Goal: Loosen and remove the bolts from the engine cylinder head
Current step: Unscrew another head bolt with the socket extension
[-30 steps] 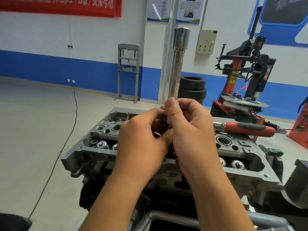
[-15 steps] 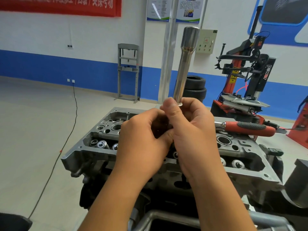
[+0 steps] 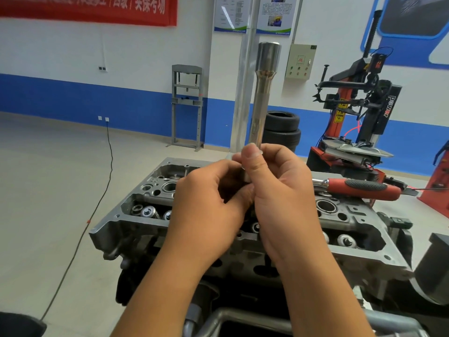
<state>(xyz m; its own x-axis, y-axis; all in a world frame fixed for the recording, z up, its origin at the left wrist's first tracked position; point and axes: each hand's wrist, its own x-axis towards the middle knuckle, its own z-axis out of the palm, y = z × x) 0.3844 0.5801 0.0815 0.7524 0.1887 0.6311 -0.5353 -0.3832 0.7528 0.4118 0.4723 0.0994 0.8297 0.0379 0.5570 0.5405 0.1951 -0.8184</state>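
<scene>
Both hands sit over the middle of the cylinder head, so its central bores and any bolts there are hidden; no bolt can be picked out for certain. The lower end of the long socket disappears inside the fingers, so what it mates with can't be told. The head's near edge runs into dark engine parts below, cut off by the frame bottom. Right hand grips the socket's bottom end, thumb pressed up the front of it. Left hand is curled in against the right, fingertips pinching at the same spot; what exactly it pinches is hidden. The socket is one piece, polished steel, upright with a slight tilt, thin shank flaring to a wider cup at the top, held above the head's centre. The cylinder head is bare grey cast aluminium, open top, with round valve-spring caps: about three visible at the left end, two at the right near edge. One ratchet, red-and-black grip, lies across the head's far right corner. Behind: two stacked tyres, one red-and-black tyre changer, one black cable across the floor.
</scene>
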